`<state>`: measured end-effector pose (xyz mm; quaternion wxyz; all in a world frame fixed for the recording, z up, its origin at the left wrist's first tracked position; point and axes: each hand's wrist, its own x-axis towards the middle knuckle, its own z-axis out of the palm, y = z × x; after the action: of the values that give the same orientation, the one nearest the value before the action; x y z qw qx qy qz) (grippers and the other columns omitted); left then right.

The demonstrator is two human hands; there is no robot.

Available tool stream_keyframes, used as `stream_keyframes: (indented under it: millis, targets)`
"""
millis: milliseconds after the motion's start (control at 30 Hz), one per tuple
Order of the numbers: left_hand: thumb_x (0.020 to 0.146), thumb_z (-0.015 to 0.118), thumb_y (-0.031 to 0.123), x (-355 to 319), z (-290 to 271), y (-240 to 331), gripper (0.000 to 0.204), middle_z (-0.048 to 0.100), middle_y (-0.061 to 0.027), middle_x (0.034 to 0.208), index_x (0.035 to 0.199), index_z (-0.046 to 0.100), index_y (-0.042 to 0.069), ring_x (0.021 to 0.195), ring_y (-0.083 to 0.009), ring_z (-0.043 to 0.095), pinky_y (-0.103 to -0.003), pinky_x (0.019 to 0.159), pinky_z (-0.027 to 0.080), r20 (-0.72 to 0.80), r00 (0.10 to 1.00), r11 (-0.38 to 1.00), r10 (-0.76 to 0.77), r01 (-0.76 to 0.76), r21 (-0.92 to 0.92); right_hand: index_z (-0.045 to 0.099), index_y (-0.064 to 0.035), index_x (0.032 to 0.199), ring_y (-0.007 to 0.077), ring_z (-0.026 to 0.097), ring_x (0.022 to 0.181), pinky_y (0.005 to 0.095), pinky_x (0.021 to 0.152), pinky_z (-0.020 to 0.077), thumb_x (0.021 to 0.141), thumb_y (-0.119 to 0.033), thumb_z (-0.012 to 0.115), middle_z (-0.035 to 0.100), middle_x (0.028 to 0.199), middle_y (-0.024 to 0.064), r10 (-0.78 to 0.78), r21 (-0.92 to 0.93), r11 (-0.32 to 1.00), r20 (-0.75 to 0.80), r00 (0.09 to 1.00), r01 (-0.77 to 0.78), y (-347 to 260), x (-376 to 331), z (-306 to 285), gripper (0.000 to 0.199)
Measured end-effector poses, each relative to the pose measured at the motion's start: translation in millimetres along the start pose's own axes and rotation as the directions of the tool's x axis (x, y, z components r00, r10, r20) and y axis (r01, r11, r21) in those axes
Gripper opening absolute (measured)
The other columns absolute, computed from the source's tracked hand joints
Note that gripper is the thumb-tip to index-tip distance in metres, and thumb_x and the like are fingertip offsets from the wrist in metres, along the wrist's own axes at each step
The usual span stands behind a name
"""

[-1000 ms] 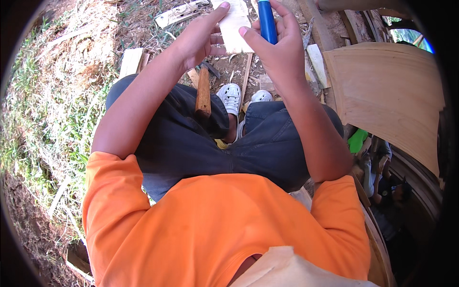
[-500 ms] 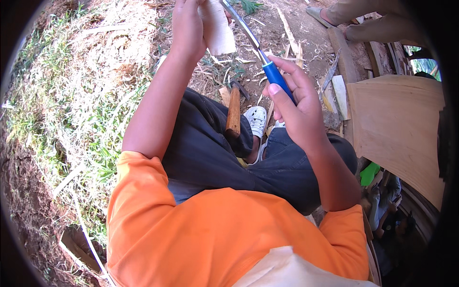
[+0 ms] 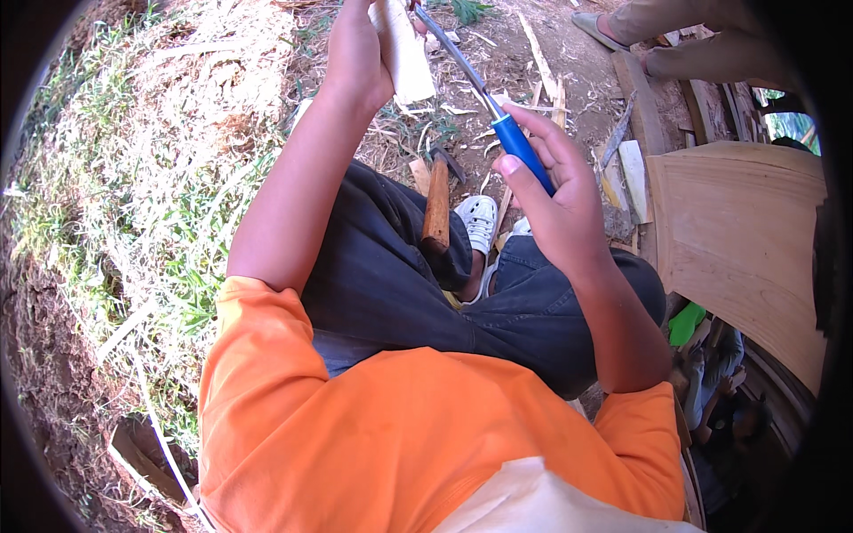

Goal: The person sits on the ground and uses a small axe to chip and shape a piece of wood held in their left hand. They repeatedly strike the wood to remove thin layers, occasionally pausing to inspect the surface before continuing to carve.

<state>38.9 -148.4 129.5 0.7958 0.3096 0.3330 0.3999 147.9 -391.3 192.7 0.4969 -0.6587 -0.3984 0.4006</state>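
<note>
My left hand (image 3: 359,62) is closed around a pale flat piece of wood (image 3: 406,55) at the top edge of the view; part of the piece lies outside the picture. In my right hand (image 3: 563,191) is a gouge with a blue handle (image 3: 524,155) and a long, thin metal blade (image 3: 459,60). The thumb and fingers wrap the handle. The blade points up and left, and its end lies beside the pale wood and some fingertips. Whether it touches the wood I cannot tell. A hammer with a wooden handle (image 3: 436,206) rests by my left leg, its dark head on the ground.
Wood shavings and strips (image 3: 537,49) litter the ground ahead. Grass (image 3: 191,222) grows on the left. At right stands a wide wooden board (image 3: 737,231), with a green object (image 3: 686,323) under it. Another person's legs (image 3: 684,44) are at the upper right.
My left hand has shifted slightly to the right, and the pale wood is turned to a narrower, brighter face. The gouge and right hand have moved slightly down and right.
</note>
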Motion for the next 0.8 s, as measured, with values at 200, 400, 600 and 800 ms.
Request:
stream_keyframes:
  millis: [200,400,600,800]
  targets:
    - [0.097,0.051,0.042,1.5,-4.4,1.8,0.041,0.06,-0.0067,0.068,0.096,0.064,0.003,0.056,-0.021,0.058,-0.037,0.053,0.052,0.018,0.995,0.995,-0.1,0.1,-0.02,0.059,-0.0104,0.143,0.0105,0.065,0.097,0.0267,0.086,0.0514,0.097,-0.006,0.064,0.068,0.113,0.0082,-0.033,-0.029,0.999,0.001,0.999,0.033,0.8,1.2,-1.3,0.046]
    - [0.096,0.052,0.041,-2.0,2.7,3.9,0.035,0.062,-0.007,0.071,0.098,0.063,0.007,0.056,-0.0207,0.058,-0.036,0.052,0.051,-0.02,0.996,0.995,-0.091,0.09,-0.044,0.06,-0.0092,0.142,0.0149,0.066,0.105,0.0294,0.09,0.052,0.096,-0.004,0.063,0.069,0.118,0.0092,-0.063,-0.048,0.997,0.012,0.998,0.063,0.1,1.1,-3.7,0.047]
    - [0.095,0.054,0.04,-1.2,3.5,4.6,0.03,0.062,-0.0038,0.072,0.095,0.063,0.012,0.057,-0.0191,0.058,-0.035,0.051,0.05,0.003,0.996,0.994,-0.093,0.093,-0.064,0.06,-0.0085,0.145,0.0148,0.065,0.108,0.0291,0.093,0.0512,0.096,-0.003,0.063,0.067,0.123,0.0112,-0.066,-0.092,0.993,0.012,0.998,0.067,-6.6,-3.0,-5.9,0.049]
    - [0.096,0.053,0.042,2.0,-3.0,2.9,0.033,0.06,-0.0026,0.068,0.089,0.062,0.012,0.059,-0.0183,0.058,-0.035,0.052,0.049,-0.014,0.997,0.997,-0.076,0.076,0.014,0.059,-0.0083,0.147,0.0133,0.063,0.11,0.0283,0.097,0.0489,0.098,-0.007,0.065,0.065,0.126,0.0113,-0.07,-0.181,0.981,0.044,0.997,0.077,-14.3,-5.0,-11.8,0.049]
